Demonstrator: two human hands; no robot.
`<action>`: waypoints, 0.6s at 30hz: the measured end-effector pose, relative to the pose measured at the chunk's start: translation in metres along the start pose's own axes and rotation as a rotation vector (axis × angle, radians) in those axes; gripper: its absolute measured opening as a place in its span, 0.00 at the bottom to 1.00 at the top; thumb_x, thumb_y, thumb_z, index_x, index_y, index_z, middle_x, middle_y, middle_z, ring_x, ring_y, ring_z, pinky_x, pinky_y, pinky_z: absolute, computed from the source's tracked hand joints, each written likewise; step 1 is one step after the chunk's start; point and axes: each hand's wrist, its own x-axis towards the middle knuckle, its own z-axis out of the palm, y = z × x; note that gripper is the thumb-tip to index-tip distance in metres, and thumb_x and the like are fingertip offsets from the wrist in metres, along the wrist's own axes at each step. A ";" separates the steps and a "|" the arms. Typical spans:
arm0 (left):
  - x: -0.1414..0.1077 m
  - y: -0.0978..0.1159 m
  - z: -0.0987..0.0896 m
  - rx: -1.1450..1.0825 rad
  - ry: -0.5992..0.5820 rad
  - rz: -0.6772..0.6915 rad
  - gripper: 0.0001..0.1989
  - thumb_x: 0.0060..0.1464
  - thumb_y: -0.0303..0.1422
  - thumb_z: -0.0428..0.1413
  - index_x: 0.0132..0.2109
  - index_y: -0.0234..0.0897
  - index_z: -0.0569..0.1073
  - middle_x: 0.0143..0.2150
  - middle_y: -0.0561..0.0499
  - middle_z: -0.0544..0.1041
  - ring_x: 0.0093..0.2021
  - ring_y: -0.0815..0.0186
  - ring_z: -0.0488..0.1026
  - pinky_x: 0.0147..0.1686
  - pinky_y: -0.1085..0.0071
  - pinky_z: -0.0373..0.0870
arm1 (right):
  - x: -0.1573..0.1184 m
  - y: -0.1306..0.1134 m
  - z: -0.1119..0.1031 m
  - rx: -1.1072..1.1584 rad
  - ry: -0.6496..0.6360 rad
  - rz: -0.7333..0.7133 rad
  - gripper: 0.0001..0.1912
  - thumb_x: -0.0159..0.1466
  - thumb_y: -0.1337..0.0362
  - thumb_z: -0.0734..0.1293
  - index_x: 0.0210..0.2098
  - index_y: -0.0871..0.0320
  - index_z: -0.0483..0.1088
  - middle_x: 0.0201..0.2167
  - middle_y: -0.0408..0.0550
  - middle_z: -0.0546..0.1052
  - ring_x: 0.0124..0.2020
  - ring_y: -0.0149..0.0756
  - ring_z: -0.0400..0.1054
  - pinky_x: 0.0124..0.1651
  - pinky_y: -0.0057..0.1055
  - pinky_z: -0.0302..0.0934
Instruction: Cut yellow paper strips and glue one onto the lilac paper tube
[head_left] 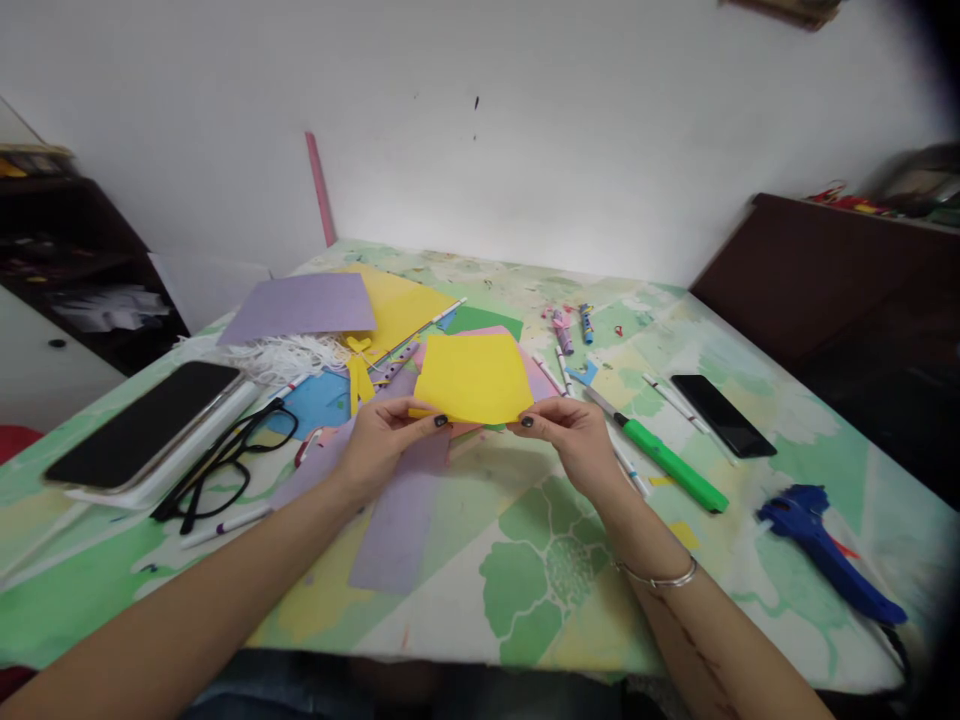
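A yellow sheet of paper [474, 378] is held up over the middle of the table, its near edge slightly bent. My left hand [384, 440] pinches its near left corner between thumb and fingers. At the near right corner, my right hand [574, 435] grips it the same way. Beneath and behind lie purple paper strips [401, 525], pink paper [541, 378] and green paper [487, 322]. Close to my right hand is a green utility knife [671, 462]. Black-framed glasses [225, 470] rest left of my left hand.
A phone [146, 415] lies on a white object at left, another phone [721, 415] at right. A blue glue gun [832, 550] sits near the right edge. White shredded strips [289, 355], a purple sheet [304, 303] and several markers [679, 402] are spread around. A wall [510, 190] stands behind.
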 end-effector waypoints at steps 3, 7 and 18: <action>0.000 -0.002 0.001 0.024 0.036 -0.009 0.11 0.37 0.34 0.69 0.30 0.34 0.79 0.31 0.50 0.81 0.31 0.67 0.76 0.33 0.75 0.71 | 0.000 0.002 0.002 -0.001 0.034 -0.010 0.11 0.49 0.57 0.76 0.28 0.57 0.77 0.27 0.46 0.80 0.31 0.35 0.75 0.41 0.35 0.71; 0.001 -0.004 0.003 -0.031 0.056 -0.019 0.11 0.38 0.33 0.69 0.29 0.34 0.77 0.28 0.53 0.79 0.30 0.70 0.75 0.32 0.77 0.70 | 0.000 0.003 0.004 -0.016 0.055 -0.008 0.13 0.49 0.55 0.76 0.27 0.58 0.75 0.26 0.45 0.79 0.29 0.34 0.74 0.39 0.34 0.70; -0.001 0.000 0.006 -0.015 0.122 -0.017 0.10 0.38 0.33 0.68 0.26 0.33 0.75 0.25 0.52 0.79 0.27 0.70 0.76 0.33 0.76 0.72 | -0.003 0.003 0.014 0.000 0.138 0.007 0.16 0.50 0.56 0.76 0.22 0.58 0.67 0.21 0.42 0.76 0.26 0.33 0.74 0.34 0.31 0.69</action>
